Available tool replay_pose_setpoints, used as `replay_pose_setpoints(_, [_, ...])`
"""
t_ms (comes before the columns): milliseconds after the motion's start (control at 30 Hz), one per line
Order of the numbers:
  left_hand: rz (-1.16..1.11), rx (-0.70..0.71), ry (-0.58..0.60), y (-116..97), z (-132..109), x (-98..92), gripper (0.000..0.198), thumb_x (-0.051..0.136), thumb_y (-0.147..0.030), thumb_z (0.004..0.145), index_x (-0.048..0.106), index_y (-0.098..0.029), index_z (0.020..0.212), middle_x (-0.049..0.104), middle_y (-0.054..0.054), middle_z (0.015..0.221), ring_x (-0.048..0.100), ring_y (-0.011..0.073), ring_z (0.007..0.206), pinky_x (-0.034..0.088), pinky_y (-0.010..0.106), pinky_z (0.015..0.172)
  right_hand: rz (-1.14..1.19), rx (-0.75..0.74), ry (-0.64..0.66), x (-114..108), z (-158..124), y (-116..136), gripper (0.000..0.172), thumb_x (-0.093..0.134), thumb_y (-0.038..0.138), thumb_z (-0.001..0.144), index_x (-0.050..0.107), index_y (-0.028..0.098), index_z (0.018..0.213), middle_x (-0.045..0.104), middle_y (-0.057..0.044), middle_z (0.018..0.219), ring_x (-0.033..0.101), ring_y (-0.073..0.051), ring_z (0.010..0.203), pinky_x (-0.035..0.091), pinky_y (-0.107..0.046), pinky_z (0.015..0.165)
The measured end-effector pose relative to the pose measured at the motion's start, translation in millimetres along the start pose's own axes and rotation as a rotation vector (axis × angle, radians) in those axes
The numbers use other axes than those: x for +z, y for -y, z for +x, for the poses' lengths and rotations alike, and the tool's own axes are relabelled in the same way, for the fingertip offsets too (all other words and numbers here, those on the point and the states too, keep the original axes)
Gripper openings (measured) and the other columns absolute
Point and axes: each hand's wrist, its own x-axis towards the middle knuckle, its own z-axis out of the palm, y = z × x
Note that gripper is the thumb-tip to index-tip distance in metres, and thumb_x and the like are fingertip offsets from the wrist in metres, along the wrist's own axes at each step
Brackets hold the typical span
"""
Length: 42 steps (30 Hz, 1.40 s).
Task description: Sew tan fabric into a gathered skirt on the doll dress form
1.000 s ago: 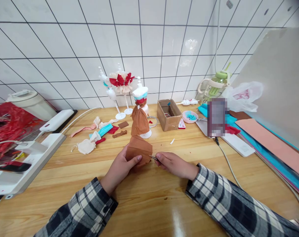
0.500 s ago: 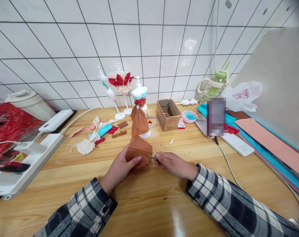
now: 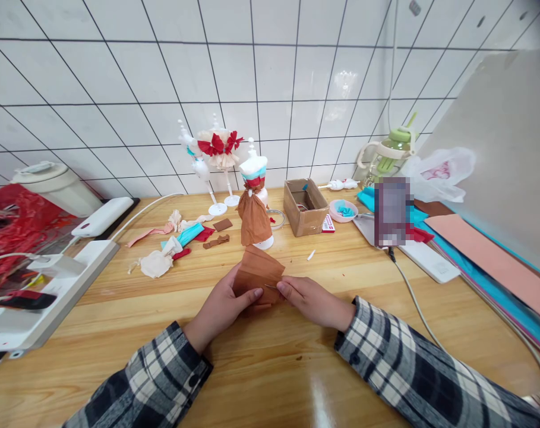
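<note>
Between thumb and fingers, my left hand (image 3: 223, 306) grips a piece of brown crepe paper (image 3: 257, 270), folded and fanned a little above the table. My right hand (image 3: 312, 297) pinches a slim, pointed metal tool (image 3: 271, 288); whether it is tweezers or scissors I cannot tell. Its shiny tip lies against the right part of the paper. Just beyond the paper stands a small white dress form (image 3: 253, 163) with blue and red bands and a gathered brown paper skirt (image 3: 254, 221).
Two more small dress forms (image 3: 227, 156) stand behind. Paper scraps (image 3: 187, 236) lie at left, near a power strip (image 3: 60, 291). A cardboard box (image 3: 305, 220), a pink bowl (image 3: 342, 219), a pixelated device (image 3: 392, 211) and coloured sheets (image 3: 496, 249) are at right.
The paper and my left hand have shifted slightly to the right. My right hand now sits closer to the paper's edge, and less of the tool shows.
</note>
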Motion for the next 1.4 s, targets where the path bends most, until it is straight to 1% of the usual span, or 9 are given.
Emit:
replay_pose_setpoints(167, [0.024,0.023,0.004,-1.4,0.2,-1.1,0.063,0.075,-0.037,0.070,0.052,-0.018,0.125,0.065,0.010,0.123,0.060,0.0311,0.114,0.048,0.046,0.096,-0.021,0.004,-0.009,0.1,0.9,-1.2,0.048,0.020,0.052,0.098,0.051,0.020,0.079,0.059,-0.003,0.076,0.053,-0.016,0.071,0.040,-0.029,0.067])
replay_pose_setpoints(300, [0.071,0.069,0.013,1.3,2.5,-3.9,0.050,0.067,-0.040,0.079,0.055,-0.017,0.122,0.065,0.010,0.123,0.059,0.0292,0.115,0.043,0.044,0.102,-0.005,0.002,-0.015,-1.8,0.6,0.0,0.048,0.019,0.052,0.098,0.051,0.020,0.080,0.060,-0.005,0.079,0.055,-0.017,0.075,0.042,-0.030,0.070])
replay_pose_setpoints(433, [0.062,0.048,0.019,4.6,3.6,-4.1,0.047,0.068,-0.041,0.078,0.058,-0.016,0.117,0.067,0.011,0.121,0.062,0.0292,0.111,0.047,0.043,0.098,0.001,-0.008,-0.015,-1.4,0.0,-0.4,0.047,0.018,0.051,0.098,0.049,0.020,0.082,0.058,-0.004,0.079,0.053,-0.017,0.073,0.041,-0.029,0.068])
replay_pose_setpoints(533, [0.051,0.039,0.049,5.2,3.4,-3.8,0.049,0.068,-0.040,0.078,0.056,-0.016,0.119,0.066,0.011,0.123,0.061,0.0286,0.112,0.048,0.041,0.096,-0.006,0.001,-0.015,0.6,0.3,-1.3,0.044,0.020,0.051,0.098,0.047,0.020,0.081,0.056,-0.003,0.077,0.051,-0.016,0.071,0.040,-0.029,0.067])
replay_pose_setpoints(800, [0.115,0.051,0.071,4.6,4.3,-6.7,0.045,0.067,-0.039,0.079,0.057,-0.018,0.118,0.065,0.009,0.125,0.062,0.0271,0.111,0.048,0.039,0.097,-0.054,0.027,-0.015,0.0,2.8,-1.7,0.040,0.025,0.046,0.098,0.046,0.020,0.077,0.056,-0.003,0.074,0.050,-0.016,0.068,0.036,-0.028,0.064])
replay_pose_setpoints(967, [0.007,0.020,0.096,9.2,6.0,-8.4,0.048,0.062,-0.042,0.083,0.055,-0.017,0.123,0.067,0.009,0.121,0.063,0.0272,0.109,0.048,0.041,0.096,-0.008,-0.008,-0.034,-5.1,2.3,-5.9,0.039,0.026,0.046,0.099,0.049,0.020,0.080,0.058,-0.003,0.077,0.052,-0.015,0.071,0.037,-0.027,0.065])
replay_pose_setpoints(1067, [-0.031,0.013,0.101,12.9,6.8,-9.2,0.049,0.064,-0.040,0.082,0.055,-0.017,0.124,0.067,0.010,0.121,0.064,0.0271,0.107,0.049,0.041,0.095,0.018,-0.010,-0.021,-5.6,1.7,-5.7,0.041,0.028,0.045,0.099,0.049,0.020,0.075,0.057,-0.001,0.071,0.052,-0.014,0.067,0.036,-0.026,0.062])
replay_pose_setpoints(1200, [0.001,0.021,0.092,13.0,6.9,-8.8,0.048,0.066,-0.040,0.081,0.057,-0.017,0.122,0.065,0.010,0.124,0.064,0.0263,0.107,0.049,0.039,0.095,0.027,0.008,-0.040,-4.0,1.7,-2.9,0.043,0.030,0.046,0.098,0.046,0.019,0.068,0.052,0.001,0.063,0.048,-0.012,0.060,0.033,-0.025,0.058])
replay_pose_setpoints(1400, [0.016,0.068,0.019,10.6,7.8,-7.7,0.049,0.065,-0.040,0.081,0.055,-0.017,0.123,0.064,0.010,0.126,0.059,0.0274,0.114,0.047,0.039,0.097,0.085,0.044,-0.108,-9.3,2.2,-6.4,0.034,0.037,0.047,0.095,0.054,0.020,0.084,0.054,0.000,0.072,0.049,-0.014,0.068,0.035,-0.025,0.063])
